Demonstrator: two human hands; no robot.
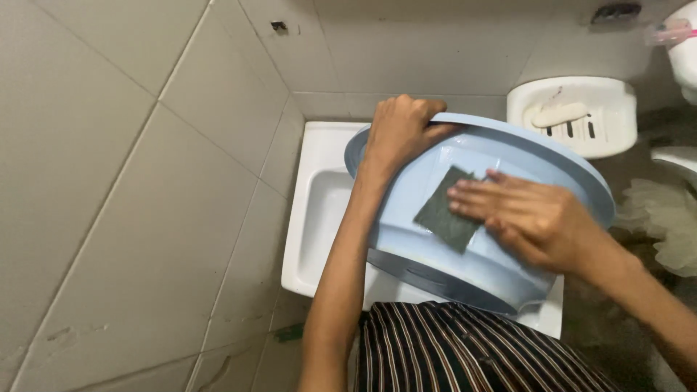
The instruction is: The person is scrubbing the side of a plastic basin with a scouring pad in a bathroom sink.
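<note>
Held tilted over a white rectangular ceramic sink (319, 210), a round pale-blue plastic basin (508, 156), open side turned up and toward the camera, far rim raised, near rim low against a striped dark garment (465, 348). Gripping the basin's upper-left rim, the left hand (399, 131), fingers curled and clamped over the edge. Pressed flat on the basin's inner floor, the right hand (526, 214), fingers straight and close together, fingertips pinning a dark-green square scouring pad (441, 214); pad lying diamond-wise near the centre of the basin floor, its left corner free of the hand. Little room to the left: grey tiled wall (123, 189) running close alongside the sink's edge, meeting the back wall just behind the basin rim. Open part of the sink bowl showing only left of the left forearm. To the right, beyond the basin rim and apart from it, a white plastic soap dish (602, 109) fixed to the wall, slotted, carrying a pale worn bar of soap (559, 115). Further right, at the frame edge, a whitish mesh bath sponge (664, 218), near the right forearm but not touching. No packages, labels or signs legible.
</note>
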